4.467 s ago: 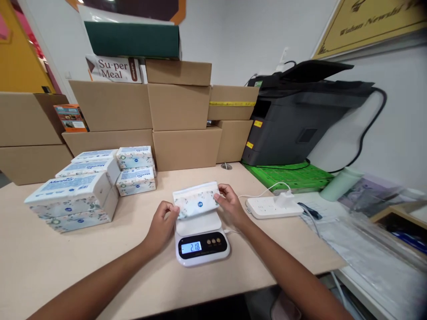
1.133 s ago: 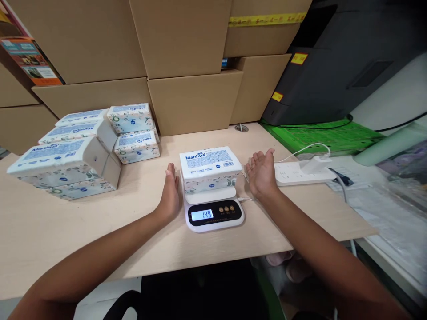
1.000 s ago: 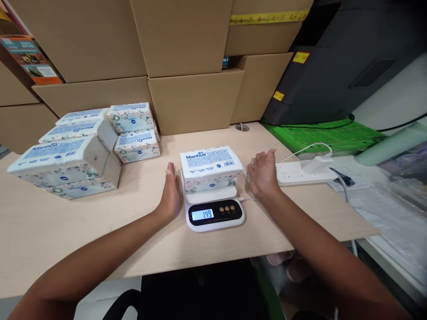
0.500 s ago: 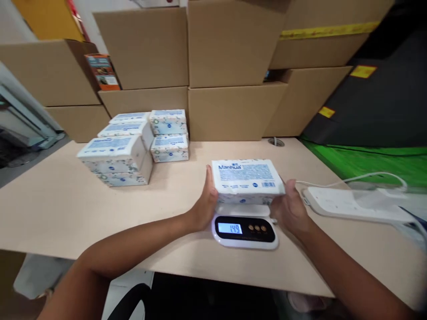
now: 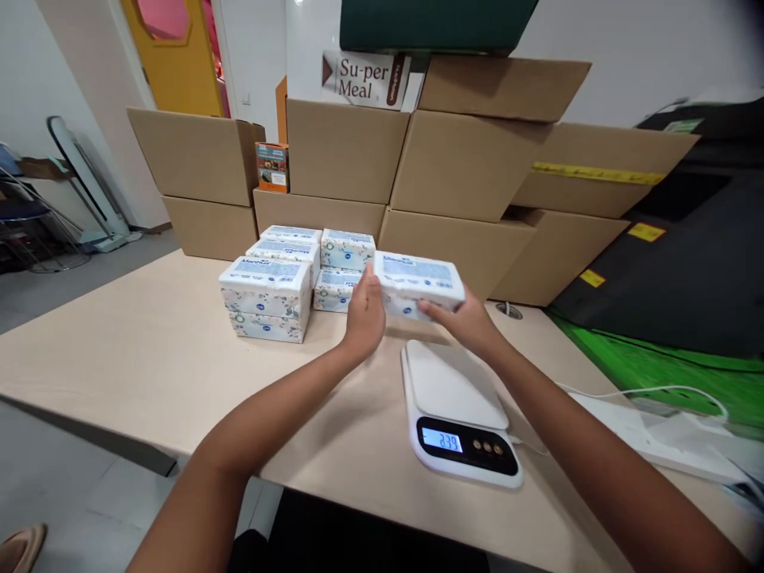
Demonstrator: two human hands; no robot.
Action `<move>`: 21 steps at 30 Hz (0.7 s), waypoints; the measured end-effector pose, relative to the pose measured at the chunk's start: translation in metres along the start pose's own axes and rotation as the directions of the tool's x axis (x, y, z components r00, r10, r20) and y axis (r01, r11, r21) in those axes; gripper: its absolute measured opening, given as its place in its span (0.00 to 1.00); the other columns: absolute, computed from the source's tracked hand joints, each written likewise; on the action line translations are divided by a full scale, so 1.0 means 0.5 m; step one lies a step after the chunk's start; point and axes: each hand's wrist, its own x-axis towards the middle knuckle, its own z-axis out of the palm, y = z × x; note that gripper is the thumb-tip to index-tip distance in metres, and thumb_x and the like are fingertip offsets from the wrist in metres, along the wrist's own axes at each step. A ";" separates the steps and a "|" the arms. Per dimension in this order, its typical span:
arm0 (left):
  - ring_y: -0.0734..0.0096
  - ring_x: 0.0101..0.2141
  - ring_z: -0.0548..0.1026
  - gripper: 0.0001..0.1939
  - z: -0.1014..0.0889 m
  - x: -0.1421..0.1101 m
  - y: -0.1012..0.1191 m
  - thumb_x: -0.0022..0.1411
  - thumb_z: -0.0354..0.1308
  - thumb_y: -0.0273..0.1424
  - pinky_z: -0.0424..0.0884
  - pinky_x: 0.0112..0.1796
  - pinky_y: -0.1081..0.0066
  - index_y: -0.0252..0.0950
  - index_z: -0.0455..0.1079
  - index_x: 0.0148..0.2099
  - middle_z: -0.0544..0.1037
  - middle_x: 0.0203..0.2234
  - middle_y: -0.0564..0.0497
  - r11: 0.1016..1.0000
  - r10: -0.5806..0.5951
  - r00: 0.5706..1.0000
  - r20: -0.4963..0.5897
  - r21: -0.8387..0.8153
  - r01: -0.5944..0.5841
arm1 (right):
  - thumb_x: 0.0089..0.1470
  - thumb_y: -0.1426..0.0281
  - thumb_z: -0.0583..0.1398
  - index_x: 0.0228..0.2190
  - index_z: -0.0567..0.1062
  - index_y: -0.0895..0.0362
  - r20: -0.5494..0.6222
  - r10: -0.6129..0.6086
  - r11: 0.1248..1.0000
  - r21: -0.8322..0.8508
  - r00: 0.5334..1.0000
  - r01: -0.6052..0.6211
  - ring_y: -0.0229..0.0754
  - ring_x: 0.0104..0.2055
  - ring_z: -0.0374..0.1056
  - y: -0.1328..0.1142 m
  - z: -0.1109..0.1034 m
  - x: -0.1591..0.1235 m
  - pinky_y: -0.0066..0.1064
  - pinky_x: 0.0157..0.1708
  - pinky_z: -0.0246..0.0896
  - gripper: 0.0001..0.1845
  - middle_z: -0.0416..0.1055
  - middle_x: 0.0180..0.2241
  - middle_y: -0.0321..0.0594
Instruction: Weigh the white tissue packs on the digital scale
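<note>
Between my two hands I hold a white and blue tissue pack (image 5: 415, 278) in the air, above the table and behind the scale. My left hand (image 5: 365, 314) presses on its left end, and my right hand (image 5: 465, 318) grips its right end with the thumb on the front. Below it is a white digital scale (image 5: 457, 386) with a lit display and a bare weighing plate. Just left of the held pack, several matching tissue packs (image 5: 266, 298) stand in two-high stacks.
Cardboard boxes (image 5: 343, 151) are piled along the back of the table (image 5: 149, 342). A small orange box (image 5: 272, 167) stands among them. At the right lie a white power strip (image 5: 645, 430) and its cable, by a green surface (image 5: 621, 350) and a black case (image 5: 674, 263).
My hands have lifted the tissue pack off the scale and carried it up and left, towards the stacks. The display reading has changed, and the view has shifted.
</note>
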 end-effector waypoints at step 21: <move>0.59 0.81 0.47 0.30 -0.024 0.018 -0.007 0.77 0.54 0.38 0.50 0.77 0.54 0.45 0.54 0.76 0.48 0.82 0.43 0.960 0.264 0.959 -0.105 0.131 -0.249 | 0.57 0.41 0.65 0.80 0.33 0.62 0.153 0.022 0.963 -0.267 0.988 0.020 0.65 0.62 0.77 0.024 0.239 0.145 0.57 0.62 0.72 0.72 0.76 0.65 0.64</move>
